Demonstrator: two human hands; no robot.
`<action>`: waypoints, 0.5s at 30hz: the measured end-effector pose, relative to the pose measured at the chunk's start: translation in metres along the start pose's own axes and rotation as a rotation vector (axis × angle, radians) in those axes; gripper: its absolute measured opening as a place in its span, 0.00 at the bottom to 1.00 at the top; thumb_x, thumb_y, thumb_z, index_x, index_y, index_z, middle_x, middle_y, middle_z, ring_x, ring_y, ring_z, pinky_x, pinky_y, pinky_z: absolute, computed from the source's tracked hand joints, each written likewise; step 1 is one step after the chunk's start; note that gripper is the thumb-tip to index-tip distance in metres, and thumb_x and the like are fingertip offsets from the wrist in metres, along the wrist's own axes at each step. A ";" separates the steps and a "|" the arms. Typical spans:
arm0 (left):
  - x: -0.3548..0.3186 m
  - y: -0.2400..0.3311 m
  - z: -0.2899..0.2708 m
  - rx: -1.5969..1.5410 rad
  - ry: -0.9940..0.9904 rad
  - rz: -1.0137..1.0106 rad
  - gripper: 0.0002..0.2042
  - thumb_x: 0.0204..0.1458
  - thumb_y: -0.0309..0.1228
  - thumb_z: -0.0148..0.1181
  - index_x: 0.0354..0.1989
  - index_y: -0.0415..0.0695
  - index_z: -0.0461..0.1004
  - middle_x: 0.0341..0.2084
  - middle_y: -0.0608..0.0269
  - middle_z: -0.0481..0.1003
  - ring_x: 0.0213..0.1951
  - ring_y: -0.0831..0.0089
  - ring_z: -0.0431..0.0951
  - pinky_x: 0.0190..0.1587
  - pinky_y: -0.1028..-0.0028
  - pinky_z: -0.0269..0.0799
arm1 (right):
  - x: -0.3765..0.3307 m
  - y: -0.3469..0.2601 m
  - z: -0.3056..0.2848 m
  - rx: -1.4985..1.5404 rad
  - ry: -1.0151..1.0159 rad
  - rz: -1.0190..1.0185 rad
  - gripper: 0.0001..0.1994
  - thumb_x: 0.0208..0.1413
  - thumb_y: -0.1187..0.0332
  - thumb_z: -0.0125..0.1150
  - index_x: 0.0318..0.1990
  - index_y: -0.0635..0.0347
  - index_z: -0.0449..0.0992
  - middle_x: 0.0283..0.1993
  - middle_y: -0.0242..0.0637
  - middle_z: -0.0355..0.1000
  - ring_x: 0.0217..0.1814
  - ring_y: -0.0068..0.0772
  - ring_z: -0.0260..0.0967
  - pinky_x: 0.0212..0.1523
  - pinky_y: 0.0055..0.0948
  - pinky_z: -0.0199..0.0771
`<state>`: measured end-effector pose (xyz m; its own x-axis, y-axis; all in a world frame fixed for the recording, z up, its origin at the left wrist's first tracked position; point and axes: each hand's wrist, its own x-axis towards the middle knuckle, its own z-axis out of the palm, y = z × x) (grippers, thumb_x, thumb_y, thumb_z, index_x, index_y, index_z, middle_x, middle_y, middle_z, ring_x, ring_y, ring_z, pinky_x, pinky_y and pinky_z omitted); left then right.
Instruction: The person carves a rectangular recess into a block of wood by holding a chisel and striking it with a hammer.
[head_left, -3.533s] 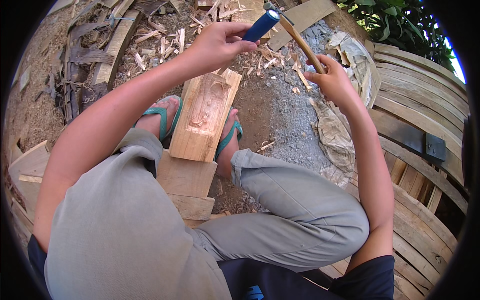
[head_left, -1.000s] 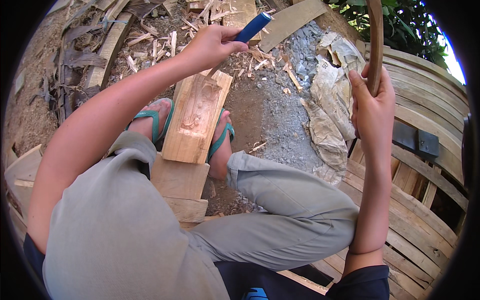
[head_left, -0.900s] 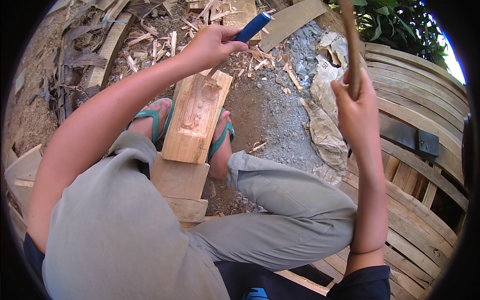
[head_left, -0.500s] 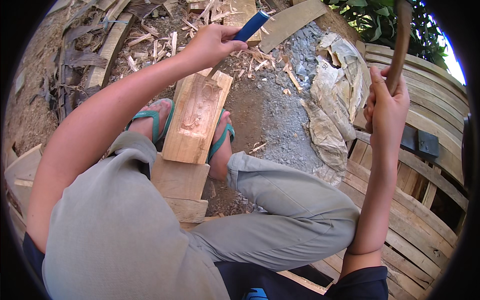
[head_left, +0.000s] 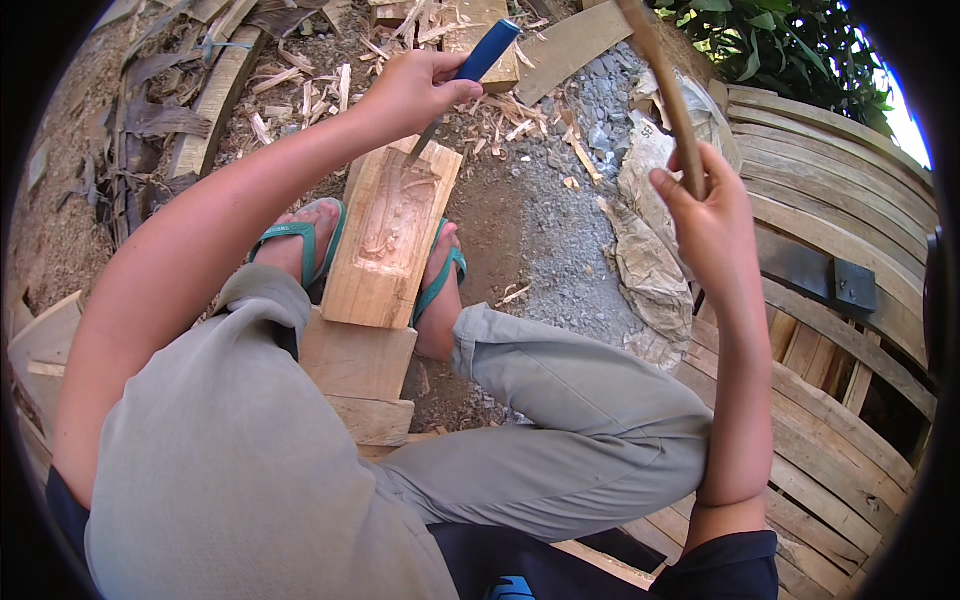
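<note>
My left hand [head_left: 412,96] is closed around the blue handle of a chisel [head_left: 488,52]. Its metal blade slants down to the far end of a rectangular hollow cut in a pale wooden block [head_left: 372,292]. Small chips lie in the hollow. The block rests between my sandalled feet, its near end on a wooden board [head_left: 358,358]. Off to the right, my right hand [head_left: 715,215] grips a slightly curved wooden tool handle [head_left: 668,85], raised above the ground. The tool's far end runs out at the top edge, so its head is hidden.
Wood shavings [head_left: 300,85] and offcuts litter the ground at the far side. Grey gravel [head_left: 575,240] and a crumpled pale sack [head_left: 650,255] lie right of the block. Slatted planks [head_left: 830,190] fill the right side, with green leaves [head_left: 770,45] behind.
My right hand has swung left with the wooden handle, toward the chisel. My left hand and the chisel have shifted very slightly left; the block has hardly moved.
</note>
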<state>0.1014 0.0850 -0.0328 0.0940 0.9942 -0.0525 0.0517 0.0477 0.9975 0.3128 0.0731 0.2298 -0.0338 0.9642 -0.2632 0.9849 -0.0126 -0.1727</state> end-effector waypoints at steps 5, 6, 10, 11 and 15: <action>0.004 -0.007 0.004 -0.019 -0.001 0.034 0.14 0.59 0.36 0.66 0.47 0.40 0.82 0.28 0.65 0.81 0.31 0.80 0.78 0.37 0.72 0.72 | 0.003 -0.007 -0.005 0.263 0.184 -0.025 0.10 0.64 0.63 0.65 0.42 0.53 0.68 0.19 0.19 0.58 0.13 0.10 0.51 0.12 0.18 0.48; 0.004 -0.011 0.006 -0.037 0.024 0.064 0.14 0.59 0.36 0.66 0.46 0.40 0.82 0.28 0.65 0.81 0.30 0.80 0.77 0.37 0.72 0.72 | 0.003 -0.008 0.000 0.269 0.178 -0.024 0.10 0.65 0.64 0.63 0.43 0.54 0.67 0.19 0.19 0.57 0.13 0.12 0.52 0.12 0.19 0.49; 0.010 -0.018 0.012 -0.038 0.016 0.099 0.14 0.58 0.35 0.66 0.47 0.39 0.82 0.30 0.63 0.82 0.32 0.78 0.79 0.38 0.72 0.73 | -0.003 -0.002 0.027 -0.016 -0.030 -0.039 0.13 0.61 0.67 0.65 0.45 0.65 0.70 0.28 0.43 0.69 0.31 0.40 0.69 0.37 0.41 0.70; 0.011 -0.017 0.012 -0.017 -0.010 0.084 0.15 0.58 0.35 0.67 0.48 0.39 0.82 0.32 0.61 0.83 0.33 0.77 0.81 0.40 0.71 0.74 | -0.004 0.004 0.029 -0.063 -0.090 -0.072 0.12 0.62 0.67 0.65 0.45 0.63 0.70 0.28 0.38 0.68 0.29 0.33 0.65 0.35 0.36 0.67; 0.000 -0.051 0.018 0.058 -0.061 0.044 0.16 0.57 0.34 0.68 0.49 0.38 0.81 0.35 0.58 0.84 0.35 0.74 0.83 0.41 0.70 0.75 | -0.003 0.015 0.031 -0.111 -0.205 -0.103 0.11 0.62 0.66 0.67 0.44 0.61 0.72 0.29 0.30 0.65 0.27 0.21 0.58 0.29 0.26 0.60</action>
<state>0.1172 0.0804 -0.0841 0.1576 0.9874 -0.0128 0.1035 -0.0036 0.9946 0.3226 0.0616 0.1987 -0.1575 0.8850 -0.4381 0.9867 0.1230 -0.1062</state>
